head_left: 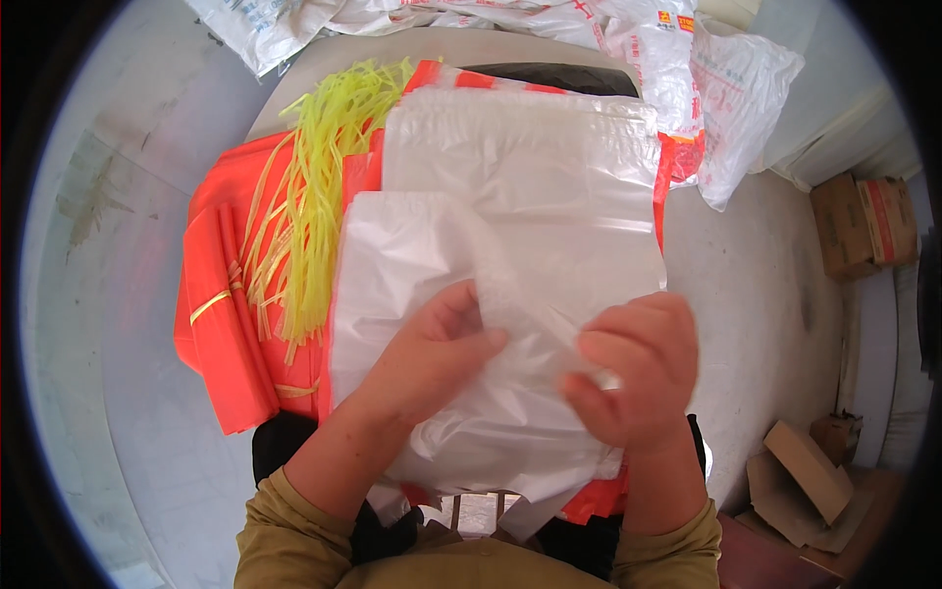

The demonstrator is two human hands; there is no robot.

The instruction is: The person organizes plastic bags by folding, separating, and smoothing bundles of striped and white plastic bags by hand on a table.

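A: In the head view, what is done?
B: A red roll [228, 344] has a gold string [211, 305] tied around it. The clear bags [520, 147] lie flat and untied, so I think lots is left. Yellow strips [319, 182] lie loose just beside them.
A: Where are your hands?
B: Over the clear bags. Your left hand [446, 339] curls in; your right hand [638, 368] is half curled, thumb apart. They're blurry, so I can't tell if you pinch any plastic.
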